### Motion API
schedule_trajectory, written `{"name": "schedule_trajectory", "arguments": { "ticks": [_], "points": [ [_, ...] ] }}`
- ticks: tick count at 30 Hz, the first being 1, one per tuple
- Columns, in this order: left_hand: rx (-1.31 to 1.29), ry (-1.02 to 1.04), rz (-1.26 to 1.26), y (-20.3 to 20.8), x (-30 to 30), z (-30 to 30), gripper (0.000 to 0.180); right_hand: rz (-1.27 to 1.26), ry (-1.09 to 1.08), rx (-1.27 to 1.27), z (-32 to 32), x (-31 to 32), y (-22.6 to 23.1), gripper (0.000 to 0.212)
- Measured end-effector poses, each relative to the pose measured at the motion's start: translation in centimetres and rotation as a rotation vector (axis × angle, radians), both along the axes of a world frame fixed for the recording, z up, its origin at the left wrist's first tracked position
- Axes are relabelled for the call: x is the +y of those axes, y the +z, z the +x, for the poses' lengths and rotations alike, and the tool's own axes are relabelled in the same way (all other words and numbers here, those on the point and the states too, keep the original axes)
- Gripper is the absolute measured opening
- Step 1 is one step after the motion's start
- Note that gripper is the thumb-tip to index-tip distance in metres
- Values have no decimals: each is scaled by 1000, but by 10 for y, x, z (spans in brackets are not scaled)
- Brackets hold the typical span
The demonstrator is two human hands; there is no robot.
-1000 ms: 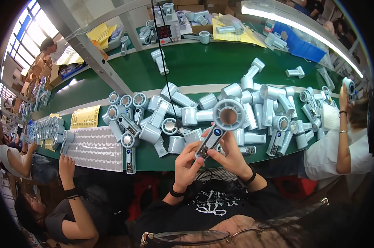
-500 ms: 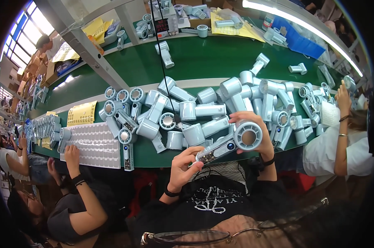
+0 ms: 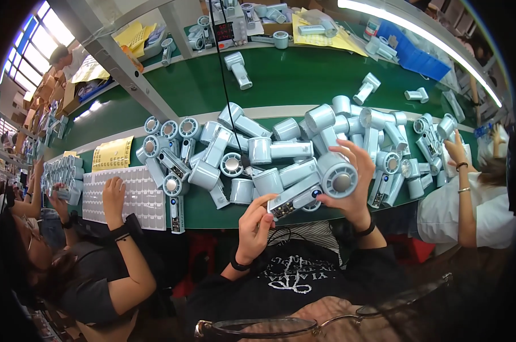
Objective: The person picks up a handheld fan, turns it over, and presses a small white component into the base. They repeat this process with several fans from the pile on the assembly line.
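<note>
Above the near table edge I hold a pale blue handheld fan [image 3: 293, 202] at a tilt, its round head to the upper right. An exposed circuit board shows in the lower handle. My left hand [image 3: 253, 228] is closed on the handle's lower end, thumb and fingers pinching it. My right hand [image 3: 356, 194] is at the fan's head, its thumb against the handle by the dark round button and its fingers raised behind the head. Just beyond lies a heap of similar fans [image 3: 292, 149], partly hidden by the one I hold.
Left of the heap are a white compartment tray [image 3: 124, 196] and a yellow sheet [image 3: 112, 154]. A black cable [image 3: 225, 85] hangs over the heap. Co-workers sit on both sides, one person's hand [image 3: 114, 194] over the tray. Beyond runs a green belt [image 3: 303, 74] with a few fans.
The held fan has tipped, its head turning slightly away, and my right thumb has come onto the handle near the button. Fans on the far belt have shifted right. The left co-worker's hands moved.
</note>
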State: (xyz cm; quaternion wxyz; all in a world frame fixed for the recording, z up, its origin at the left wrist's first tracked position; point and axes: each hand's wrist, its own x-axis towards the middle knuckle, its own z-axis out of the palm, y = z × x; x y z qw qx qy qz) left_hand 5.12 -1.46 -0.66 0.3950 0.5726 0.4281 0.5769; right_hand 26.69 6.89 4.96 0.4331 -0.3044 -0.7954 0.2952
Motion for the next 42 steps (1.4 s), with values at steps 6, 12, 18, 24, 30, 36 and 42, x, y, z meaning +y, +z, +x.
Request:
{"name": "schedule_trajectory", "arguments": {
  "ticks": [6, 12, 18, 24, 30, 36, 42],
  "points": [
    [64, 232, 92, -8, 0, 19, 32, -616, 8, 843, -56, -29, -30, 95],
    [59, 222, 94, -12, -2, 20, 31, -714, 119, 760, -48, -26, -39, 99],
    [87, 198, 179, -6, -1, 15, 35, -603, 182, 715, -42, -24, -23, 103],
    [-13, -20, 128, 0, 0, -12, 36, 280, 45, 495, -14, 15, -15, 89],
    [-251, 68, 235, 22, 2, -9, 34, 270, -334, 748, 44, -13, 25, 66],
    [247, 359, 264, 9, 1, -46, 28, 56, 532, 1211, 79, -2, 73, 56],
    [371, 406, 237, -2, 9, -51, 21, 464, -47, 742, 86, 1, 82, 53]
  ]
}}
